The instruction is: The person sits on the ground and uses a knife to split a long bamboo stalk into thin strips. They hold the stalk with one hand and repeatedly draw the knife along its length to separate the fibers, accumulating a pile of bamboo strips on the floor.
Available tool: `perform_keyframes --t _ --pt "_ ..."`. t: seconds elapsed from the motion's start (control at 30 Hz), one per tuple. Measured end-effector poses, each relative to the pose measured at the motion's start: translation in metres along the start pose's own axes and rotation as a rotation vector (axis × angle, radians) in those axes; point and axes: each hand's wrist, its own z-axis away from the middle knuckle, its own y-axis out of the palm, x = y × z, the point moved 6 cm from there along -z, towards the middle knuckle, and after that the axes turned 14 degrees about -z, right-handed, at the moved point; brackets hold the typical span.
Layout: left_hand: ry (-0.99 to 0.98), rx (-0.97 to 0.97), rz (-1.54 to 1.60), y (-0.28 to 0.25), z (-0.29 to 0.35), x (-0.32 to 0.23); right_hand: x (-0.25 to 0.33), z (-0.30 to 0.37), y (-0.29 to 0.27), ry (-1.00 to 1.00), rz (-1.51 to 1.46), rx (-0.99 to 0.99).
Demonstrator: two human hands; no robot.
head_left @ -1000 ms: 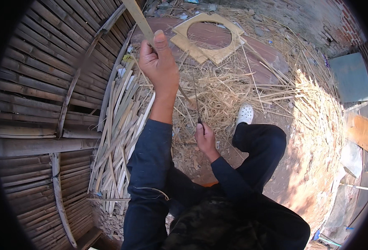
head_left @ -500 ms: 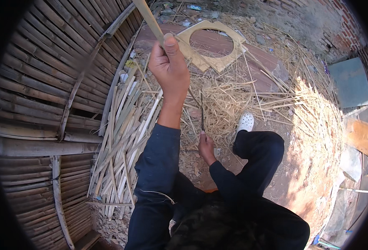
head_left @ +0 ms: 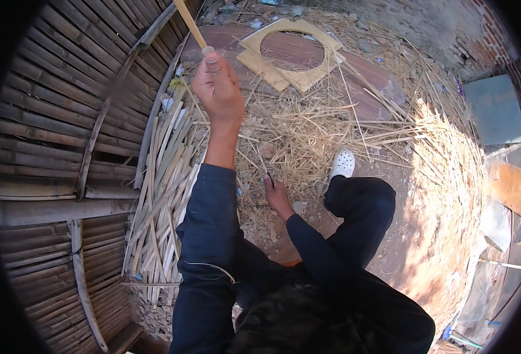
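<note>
Fingers of left hand (head_left: 216, 88) clenched round flat pale bamboo strip (head_left: 188, 22); right hand (head_left: 275, 194) grips thin dark blade (head_left: 269, 179).

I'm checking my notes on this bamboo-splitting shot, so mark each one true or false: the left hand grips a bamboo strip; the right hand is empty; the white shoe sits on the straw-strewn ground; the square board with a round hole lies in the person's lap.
1. The left hand grips a bamboo strip: true.
2. The right hand is empty: false, it holds a dark-handled knife.
3. The white shoe sits on the straw-strewn ground: true.
4. The board lies in the lap: false, it lies on the ground farther ahead.
</note>
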Motion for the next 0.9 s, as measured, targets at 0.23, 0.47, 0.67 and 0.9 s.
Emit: perform_keyframes --t 0.23,0.47,0.67,0.9 --pt "-0.010 -0.178 -0.095 -0.024 -0.009 0.003 0.020 0.014 0.015 -0.224 -0.094 0.008" --pt "0.046 -0.374 -0.165 -0.045 -0.010 0.010 -0.038 -0.008 0.023 -0.047 -0.079 -0.075" --pt "-0.005 -0.381 -0.102 -0.050 -0.018 0.010 -0.030 -0.033 0.013 0.007 -0.020 -0.097" --pt "-0.032 -0.312 -0.047 -0.030 -0.011 0.018 -0.039 -0.044 0.009 -0.063 0.093 -0.191"
